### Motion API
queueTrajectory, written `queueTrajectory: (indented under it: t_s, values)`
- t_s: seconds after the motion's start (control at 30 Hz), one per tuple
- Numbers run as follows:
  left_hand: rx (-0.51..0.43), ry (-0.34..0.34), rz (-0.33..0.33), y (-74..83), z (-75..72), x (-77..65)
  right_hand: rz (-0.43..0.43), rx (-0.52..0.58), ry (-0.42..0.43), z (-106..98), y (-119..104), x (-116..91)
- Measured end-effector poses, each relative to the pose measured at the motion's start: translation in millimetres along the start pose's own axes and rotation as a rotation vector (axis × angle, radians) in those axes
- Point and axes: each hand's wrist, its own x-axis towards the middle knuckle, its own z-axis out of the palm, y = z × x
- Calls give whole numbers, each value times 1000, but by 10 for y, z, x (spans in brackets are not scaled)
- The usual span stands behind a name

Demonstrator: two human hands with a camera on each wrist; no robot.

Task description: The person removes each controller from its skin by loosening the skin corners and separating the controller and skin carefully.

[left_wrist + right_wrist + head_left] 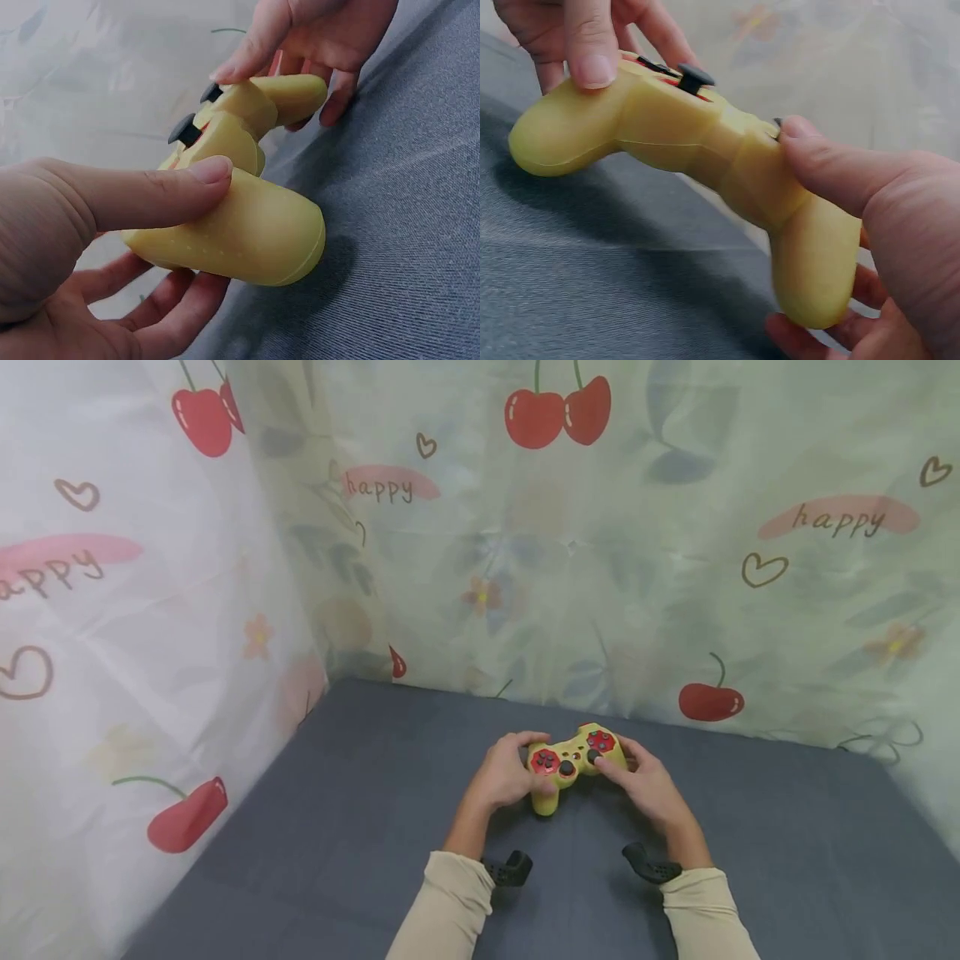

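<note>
A yellow game controller [576, 755] with red button areas and two black thumbsticks is held between both hands, tilted, its right end farther back in the head view. My left hand [508, 774] grips the left handle, thumb on top and fingers curled beneath, as the left wrist view shows on the yellow controller [262, 225]. My right hand [651, 785] holds the other end; in the right wrist view its thumb [832, 161] lies at a thumbstick, with fingertips under the handle. The controller's underside is mostly hidden.
A dark grey cloth-covered table [360, 810] spreads beneath the hands. Behind it and at the left hang pale curtains [465, 552] printed with cherries, hearts and "happy". Black curved pieces [510, 868] sit at both wrists, by the beige sleeves.
</note>
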Motion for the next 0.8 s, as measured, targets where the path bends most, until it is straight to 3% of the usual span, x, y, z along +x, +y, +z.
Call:
queueTrajectory:
  t_s: [0.37,0.63,0.8]
  values:
    - [-4,9,116,73,-14,-19,-31,184,-106,-190,-186,-160]
    - [9,26,212,144,-53,-42,-70,163,-24,-226,-341,-215]
    - [56,32,263,216,-82,-61,-83,151,-32,-210,-421,-233]
